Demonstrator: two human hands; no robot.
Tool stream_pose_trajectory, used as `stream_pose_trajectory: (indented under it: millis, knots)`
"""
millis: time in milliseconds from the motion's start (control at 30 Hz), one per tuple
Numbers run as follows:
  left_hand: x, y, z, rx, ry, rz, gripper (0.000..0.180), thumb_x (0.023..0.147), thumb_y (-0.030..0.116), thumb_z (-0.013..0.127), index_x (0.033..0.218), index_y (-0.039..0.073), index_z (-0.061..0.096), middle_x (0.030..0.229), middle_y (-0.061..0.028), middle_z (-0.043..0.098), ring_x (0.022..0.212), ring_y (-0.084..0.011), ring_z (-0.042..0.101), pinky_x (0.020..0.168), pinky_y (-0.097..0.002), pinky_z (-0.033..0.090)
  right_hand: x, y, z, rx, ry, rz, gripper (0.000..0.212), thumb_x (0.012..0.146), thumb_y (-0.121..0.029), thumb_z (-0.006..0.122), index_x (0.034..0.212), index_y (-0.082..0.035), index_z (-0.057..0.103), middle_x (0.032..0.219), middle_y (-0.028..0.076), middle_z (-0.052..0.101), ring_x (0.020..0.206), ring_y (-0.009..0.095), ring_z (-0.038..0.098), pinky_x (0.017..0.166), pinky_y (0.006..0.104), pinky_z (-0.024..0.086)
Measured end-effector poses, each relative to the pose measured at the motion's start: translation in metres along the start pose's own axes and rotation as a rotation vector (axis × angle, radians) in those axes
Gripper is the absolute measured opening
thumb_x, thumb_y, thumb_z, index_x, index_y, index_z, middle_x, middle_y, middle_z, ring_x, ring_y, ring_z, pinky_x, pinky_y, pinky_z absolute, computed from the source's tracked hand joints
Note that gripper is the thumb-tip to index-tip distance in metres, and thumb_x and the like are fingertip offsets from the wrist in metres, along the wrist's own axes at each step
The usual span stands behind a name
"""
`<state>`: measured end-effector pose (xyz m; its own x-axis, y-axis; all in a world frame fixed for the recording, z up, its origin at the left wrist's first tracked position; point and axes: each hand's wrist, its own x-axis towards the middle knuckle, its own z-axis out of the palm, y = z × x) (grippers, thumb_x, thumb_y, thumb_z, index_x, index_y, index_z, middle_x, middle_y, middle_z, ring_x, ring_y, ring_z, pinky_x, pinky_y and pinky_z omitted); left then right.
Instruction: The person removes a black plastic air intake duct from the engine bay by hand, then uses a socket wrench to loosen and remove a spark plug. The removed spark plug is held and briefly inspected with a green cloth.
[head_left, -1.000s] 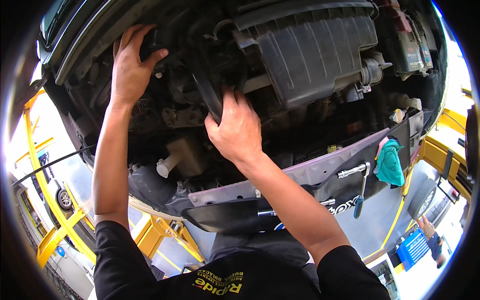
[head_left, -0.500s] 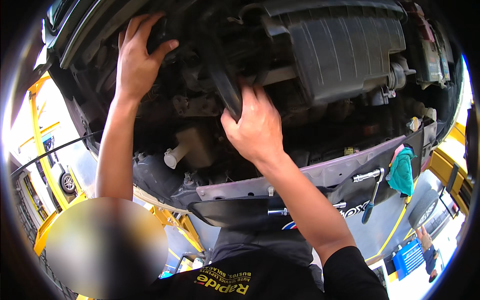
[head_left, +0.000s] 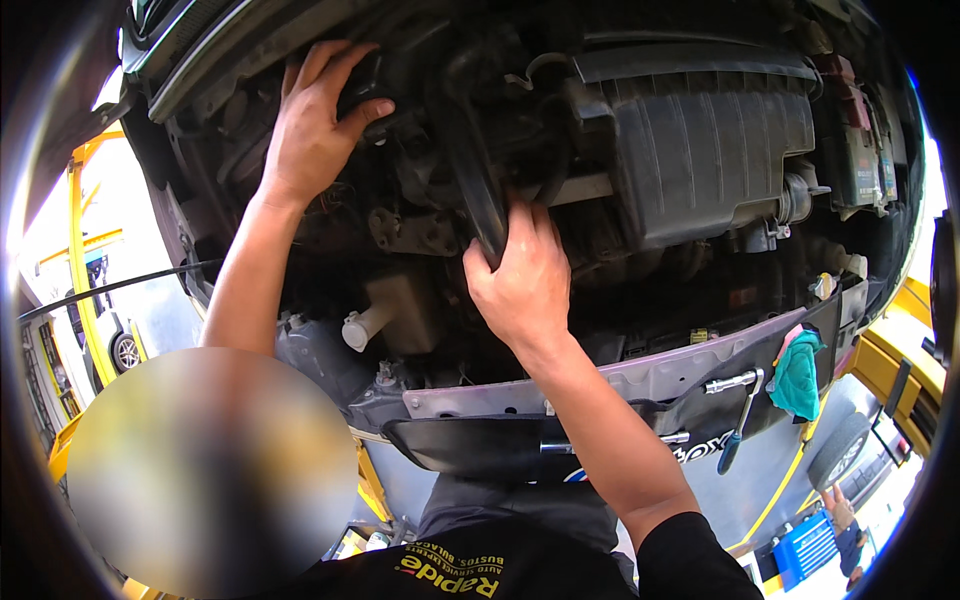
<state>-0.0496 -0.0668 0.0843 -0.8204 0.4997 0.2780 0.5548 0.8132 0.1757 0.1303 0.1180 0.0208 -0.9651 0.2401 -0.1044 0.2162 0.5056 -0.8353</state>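
Note:
My right hand [head_left: 525, 280] is closed around the lower end of a thick black hose [head_left: 478, 200] in an engine bay, thumb on its left and fingers at its right. The hose's lower end is hidden by the hand. My left hand [head_left: 325, 130] is higher up at the left, with fingers and thumb apart over a dark rounded part [head_left: 365, 88], resting on or against it. Shadow hides that part's exact kind. Below the hands, a pale plastic bottle neck with a white cap [head_left: 356, 333] sticks up.
A ribbed black air filter box [head_left: 710, 160] sits right of the hose, a battery [head_left: 855, 150] beyond it. On the black fender cover [head_left: 440, 446] along the front edge lie a ratchet [head_left: 740, 425], a socket extension [head_left: 560, 447] and a teal cloth [head_left: 797, 375]. A person's hand [head_left: 840, 508] shows lower right.
The view has shifted, so the engine bay and both hands appear lower and further right. Both hands keep nearly the same places on the parts.

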Motion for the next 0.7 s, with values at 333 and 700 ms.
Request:
stream_pose_trajectory:
  millis: [333, 700]
  knots:
    - [-0.002, -0.003, 0.000, 0.062, 0.031, 0.061, 0.056, 0.084, 0.030, 0.082, 0.134, 0.011, 0.066, 0.137, -0.0119, 0.059, 0.127, -0.0374, 0.054, 0.109, -0.0449, 0.043, 0.002, 0.007, -0.004, 0.041, -0.089, -0.049, 0.057, 0.080, -0.013, 0.070, 0.133, 0.001, 0.054, 0.117, 0.027, 0.059, 0.108, 0.048, 0.060, 0.092, 0.0525, 0.052]
    - [-0.003, 0.021, -0.018, -0.012, 0.004, -0.010, 0.056, 0.078, 0.020, 0.083, 0.128, 0.001, 0.065, 0.127, -0.0174, 0.059, 0.122, -0.0393, 0.053, 0.107, -0.0450, 0.042, 0.006, 0.010, -0.018, 0.078, -0.195, -0.042, 0.057, 0.081, -0.012, 0.070, 0.134, 0.003, 0.054, 0.113, 0.024, 0.061, 0.103, 0.045, 0.062, 0.090, 0.0487, 0.052]
